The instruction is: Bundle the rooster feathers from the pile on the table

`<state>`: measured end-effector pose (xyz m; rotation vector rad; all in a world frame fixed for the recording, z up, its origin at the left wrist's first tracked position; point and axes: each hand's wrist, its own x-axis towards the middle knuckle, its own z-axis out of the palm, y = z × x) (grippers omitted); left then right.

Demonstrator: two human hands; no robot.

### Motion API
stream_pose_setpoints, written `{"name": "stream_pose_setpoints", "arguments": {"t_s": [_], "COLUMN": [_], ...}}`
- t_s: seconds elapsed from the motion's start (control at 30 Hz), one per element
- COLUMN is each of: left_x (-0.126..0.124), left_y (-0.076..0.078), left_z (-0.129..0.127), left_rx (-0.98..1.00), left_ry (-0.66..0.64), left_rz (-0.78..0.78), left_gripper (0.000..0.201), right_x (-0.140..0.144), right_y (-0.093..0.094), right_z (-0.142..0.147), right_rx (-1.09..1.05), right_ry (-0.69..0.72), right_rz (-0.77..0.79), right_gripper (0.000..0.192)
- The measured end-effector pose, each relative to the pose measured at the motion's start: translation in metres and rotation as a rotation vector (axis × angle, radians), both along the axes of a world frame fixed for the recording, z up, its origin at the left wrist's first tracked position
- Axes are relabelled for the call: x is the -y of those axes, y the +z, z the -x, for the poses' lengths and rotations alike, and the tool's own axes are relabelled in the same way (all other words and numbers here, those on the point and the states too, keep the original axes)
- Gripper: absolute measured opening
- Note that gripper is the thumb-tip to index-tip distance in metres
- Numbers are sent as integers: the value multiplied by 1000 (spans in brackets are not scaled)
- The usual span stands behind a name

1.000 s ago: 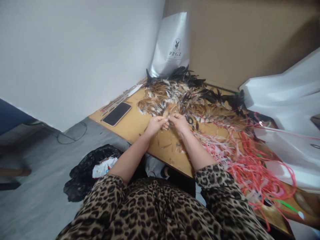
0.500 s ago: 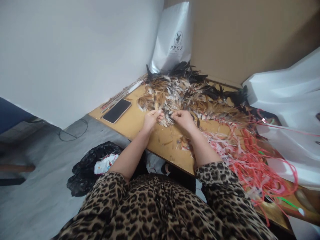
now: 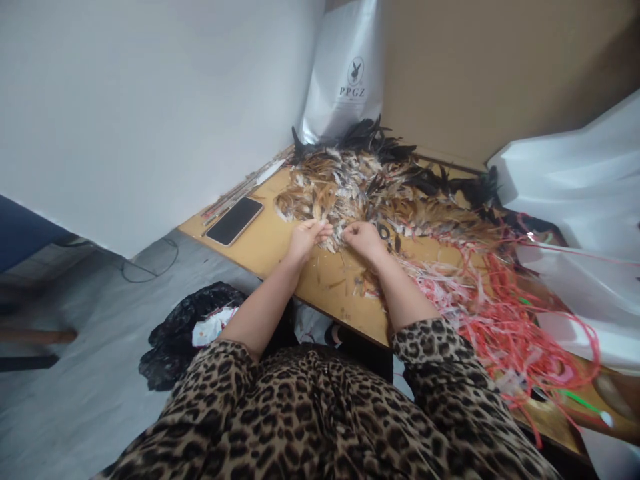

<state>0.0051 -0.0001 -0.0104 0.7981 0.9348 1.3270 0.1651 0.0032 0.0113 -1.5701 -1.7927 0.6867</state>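
A big heap of brown, white and black feathers (image 3: 370,190) covers the far part of a wooden table (image 3: 280,250). Both my hands rest at the heap's near edge. My left hand (image 3: 306,238) pinches a small bunch of pale feathers. My right hand (image 3: 364,239) is closed on a few feathers just to its right, about a hand's width away. Leopard-print sleeves cover my upper arms.
A dark phone (image 3: 234,221) lies at the table's left corner beside thin sticks (image 3: 240,190). Tangled red and pink strips (image 3: 495,313) spread over the right side. A white PPGZ bag (image 3: 345,80) stands behind the feathers; white plastic bags (image 3: 575,200) at right; a black bag (image 3: 185,327) on the floor.
My hands, which were touching over the table, have moved slightly apart and up to the heap's edge. The view has shifted a little.
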Motion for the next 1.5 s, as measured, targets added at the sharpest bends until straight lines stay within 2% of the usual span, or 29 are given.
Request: {"name": "stream_pose_setpoints", "arguments": {"t_s": [0.17,0.27,0.37,0.63,0.97,1.23,1.5], "left_x": [0,0,1,3,3,2,0], "left_y": [2,2,3,4,1,0,0], "left_z": [1,2,1,-3,-5,-4,-3], "left_rx": [55,67,60,48,42,102,96], "left_ry": [-8,-34,-67,-106,-126,-210,-166], "left_rz": [28,19,19,21,9,50,54], "left_gripper": [20,19,19,19,25,20,17], "right_x": [-2,-3,-4,1,5,6,7], "right_y": [5,7,7,4,3,3,4], "right_z": [-2,-2,-1,15,24,27,27], "right_rx": [-465,-656,-756,-744,-719,-738,-813], "right_ry": [-50,-49,-37,-40,-39,-43,-72], "right_rz": [236,294,302,116,33,48,129], "right_gripper": [14,16,20,21,21,19,23]}}
